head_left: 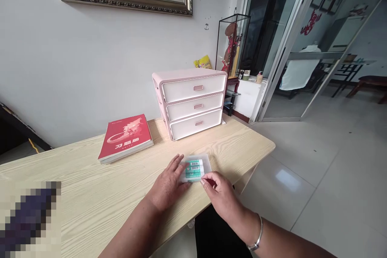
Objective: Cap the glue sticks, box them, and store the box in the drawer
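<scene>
A small clear plastic case (206, 162) lies flat on the wooden table, with green-and-white packets (194, 169) showing through its lid. My left hand (169, 181) holds the case at its left side, fingers over the top and thumb along the near edge. At the near right corner, my right hand (222, 193) is closed, thumb and index finger pinched against the case's edge. Its other fingers are curled in. The case looks closed, though its left part is hidden under my fingers.
Behind the case stands a pink-and-white drawer unit (196, 107) with three closed drawers. A thick red book (127, 137) lies to the left. The table's (250, 145) right edge borders a tiled floor. A glass display case (232, 46) and a yellow packet (203, 62) are farther back.
</scene>
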A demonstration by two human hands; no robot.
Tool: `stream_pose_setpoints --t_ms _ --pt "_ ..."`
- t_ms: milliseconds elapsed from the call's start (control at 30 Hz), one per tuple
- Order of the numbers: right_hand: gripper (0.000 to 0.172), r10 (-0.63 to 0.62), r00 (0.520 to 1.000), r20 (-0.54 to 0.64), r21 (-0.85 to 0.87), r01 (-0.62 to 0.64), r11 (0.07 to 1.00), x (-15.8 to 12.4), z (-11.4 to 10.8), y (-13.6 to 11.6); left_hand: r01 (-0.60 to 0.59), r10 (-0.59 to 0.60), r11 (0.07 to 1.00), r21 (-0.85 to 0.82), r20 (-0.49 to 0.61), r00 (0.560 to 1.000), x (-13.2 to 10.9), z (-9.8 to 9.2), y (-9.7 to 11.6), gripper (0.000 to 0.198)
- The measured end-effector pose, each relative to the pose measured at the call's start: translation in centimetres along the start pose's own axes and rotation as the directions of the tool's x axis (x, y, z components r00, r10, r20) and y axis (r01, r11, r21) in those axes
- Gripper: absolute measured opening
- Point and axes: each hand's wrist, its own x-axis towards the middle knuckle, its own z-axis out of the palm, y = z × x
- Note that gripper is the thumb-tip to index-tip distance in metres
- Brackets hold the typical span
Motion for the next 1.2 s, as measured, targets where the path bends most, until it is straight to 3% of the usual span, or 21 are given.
stream_pose_setpoints --t_ms 67,100,233,367,600,767,833,1033,1200 --pt "0.022 0.084 0.996 0.041 0.080 -0.087 0.993 -0.3 0.9 -0.2 -0.009 0.009 1.000 0.018 0.016 1.000 0.0 -0.1 0.0 0.056" --pt "0.021 0.070 0.997 0.037 0.075 -0.072 0.995 -0.4 1.2 -0.1 -0.012 0.011 0.999 0.040 0.011 1.000 -0.1 -0.3 0.0 0.055" --pt "0.014 -0.232 0.972 -0.042 -0.175 0.222 0.959 -0.6 0.7 0.4 -0.009 0.011 0.991 0.135 -0.014 1.000 -1.0 -1.3 0.0 0.043" --pt "0.025 -0.429 0.903 0.019 -0.409 0.398 0.821 0.1 -0.7 0.6 -0.086 0.103 0.970 0.228 -0.061 0.993 -1.9 -2.1 -0.3 0.036" --pt "0.036 -0.541 0.775 0.326 -0.630 0.605 0.487 3.7 -2.2 0.8 -0.193 0.243 0.920 0.340 -0.110 0.964 -2.0 -1.7 0.1 0.029" --pt "0.044 -0.564 0.633 0.531 -0.703 0.700 0.124 5.1 -1.5 1.6 -0.218 0.261 0.845 0.488 -0.020 0.965 -1.3 -1.2 0.7 0.028" --pt "0.046 -0.550 0.603 0.578 -0.713 0.701 0.019 5.3 -1.0 1.5 -0.232 0.246 0.799 0.555 0.050 0.968 -1.0 -1.0 1.0 0.030" --pt "0.043 -0.497 0.597 0.630 -0.721 0.687 -0.090 6.1 0.6 -0.1 -0.192 0.055 0.715 0.673 0.220 0.974 -0.2 -0.9 2.4 0.048" --pt "0.039 -0.438 0.677 0.591 -0.778 0.621 -0.090 6.4 1.9 -0.9 -0.117 -0.028 0.709 0.696 0.193 0.981 0.8 -1.2 3.4 0.045"
